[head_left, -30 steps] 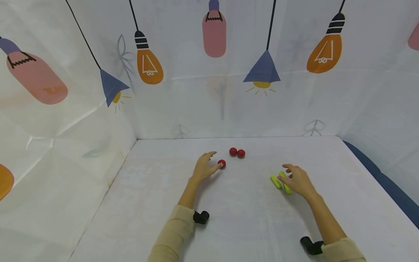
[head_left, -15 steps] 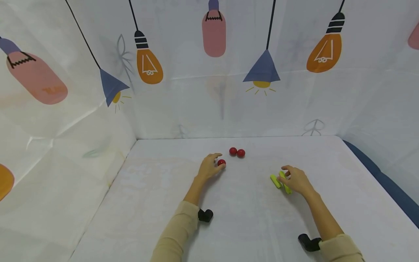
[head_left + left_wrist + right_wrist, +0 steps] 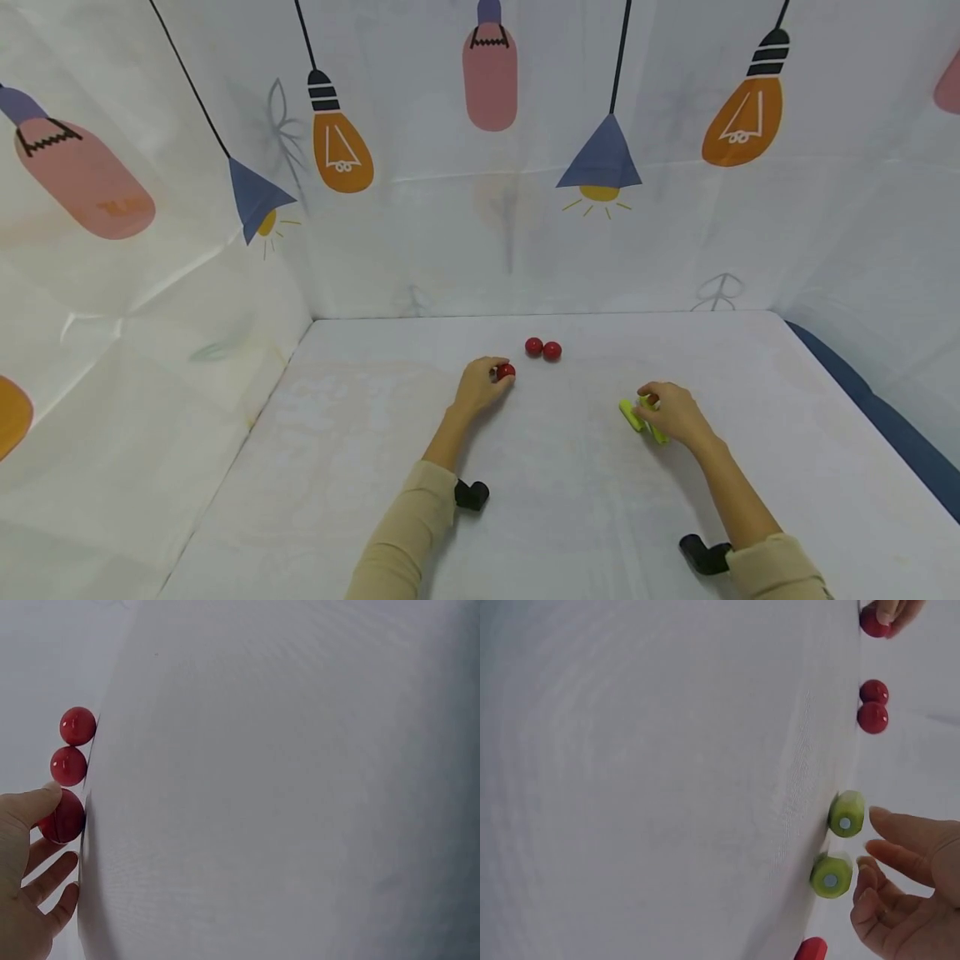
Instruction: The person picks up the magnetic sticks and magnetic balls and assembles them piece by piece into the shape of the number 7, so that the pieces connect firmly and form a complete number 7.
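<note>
My left hand (image 3: pixel 477 385) grips a glossy red ball (image 3: pixel 506 372) between thumb and fingers, low over the table. In the left wrist view the thumb lies on the ball (image 3: pixel 64 817), while the other fingers spread below it. Two more red balls (image 3: pixel 543 349) sit side by side just beyond. On the right, my right hand (image 3: pixel 675 412) hovers at two short yellow-green sticks (image 3: pixel 632 415), thumb and fingers apart. The right wrist view shows their round ends, each with a pale blue dot, and the fingertips beside the sticks (image 3: pixel 847 814) with nothing between them.
A white-covered table (image 3: pixel 555 500) meets a white curtain (image 3: pixel 420 242) printed with lamps and bulbs at its back edge. A red angular piece (image 3: pixel 811 949) shows at the bottom of the right wrist view. Black wrist devices (image 3: pixel 472 496) stick out from both forearms.
My left hand has moved right and its thumb and fingers have closed on the nearest red ball. The right hand has shifted slightly left and lower over the yellow-green sticks.
</note>
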A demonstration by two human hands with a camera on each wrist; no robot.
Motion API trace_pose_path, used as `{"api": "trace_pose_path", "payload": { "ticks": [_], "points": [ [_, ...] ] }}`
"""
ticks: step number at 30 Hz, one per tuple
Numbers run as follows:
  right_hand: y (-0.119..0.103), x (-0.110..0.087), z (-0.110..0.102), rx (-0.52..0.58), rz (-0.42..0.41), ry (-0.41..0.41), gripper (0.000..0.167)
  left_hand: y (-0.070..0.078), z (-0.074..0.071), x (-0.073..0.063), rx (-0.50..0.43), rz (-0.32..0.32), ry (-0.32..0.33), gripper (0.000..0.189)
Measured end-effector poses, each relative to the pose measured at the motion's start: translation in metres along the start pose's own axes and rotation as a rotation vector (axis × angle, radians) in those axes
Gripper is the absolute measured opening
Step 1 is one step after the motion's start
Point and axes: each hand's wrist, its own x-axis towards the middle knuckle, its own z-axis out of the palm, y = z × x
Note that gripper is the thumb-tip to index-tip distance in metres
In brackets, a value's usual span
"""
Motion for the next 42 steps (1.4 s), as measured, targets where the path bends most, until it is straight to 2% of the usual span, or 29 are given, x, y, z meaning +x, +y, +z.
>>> {"api": "trace_pose_path", "payload": {
  "ticks": [4, 10, 17, 22, 26, 29, 33, 37, 42],
  "points": [
    [-0.001, -0.001, 0.0, 0.003, 0.003, 0.007, 0.032, 0.0, -0.001, -0.001, -0.033, 0.0, 0.0, 0.033],
    [0.002, -0.005, -0.004, -0.007, 0.019, 0.087, 0.031, -0.001, 0.0, -0.004, -0.081, -0.005, 0.013, 0.034],
    [0.016, -0.009, -0.014, -0.028, 0.041, 0.134, 0.033, -0.005, 0.002, -0.006, -0.135, 0.0, 0.069, 0.033],
    [0.03, -0.012, -0.021, -0.075, 0.075, 0.159, 0.036, -0.009, 0.002, -0.008, -0.196, -0.046, 0.076, 0.035],
    [0.039, -0.014, -0.026, -0.096, 0.152, 0.109, 0.042, -0.012, 0.0, -0.01, -0.253, -0.082, 0.084, 0.039],
    [0.044, -0.014, -0.029, -0.085, 0.215, 0.03, 0.047, -0.013, -0.002, -0.011, -0.283, -0.088, 0.094, 0.038],
    [0.048, -0.015, -0.031, -0.043, 0.271, -0.028, 0.048, -0.014, -0.002, -0.012, -0.3, -0.083, 0.102, 0.035],
    [0.049, -0.014, -0.03, -0.016, 0.296, -0.045, 0.046, -0.015, -0.001, -0.012, -0.296, -0.083, 0.097, 0.035],
    [0.05, -0.012, -0.029, -0.039, 0.279, -0.05, 0.041, -0.017, 0.0, -0.011, -0.305, -0.076, 0.097, 0.035]
  ]
}}
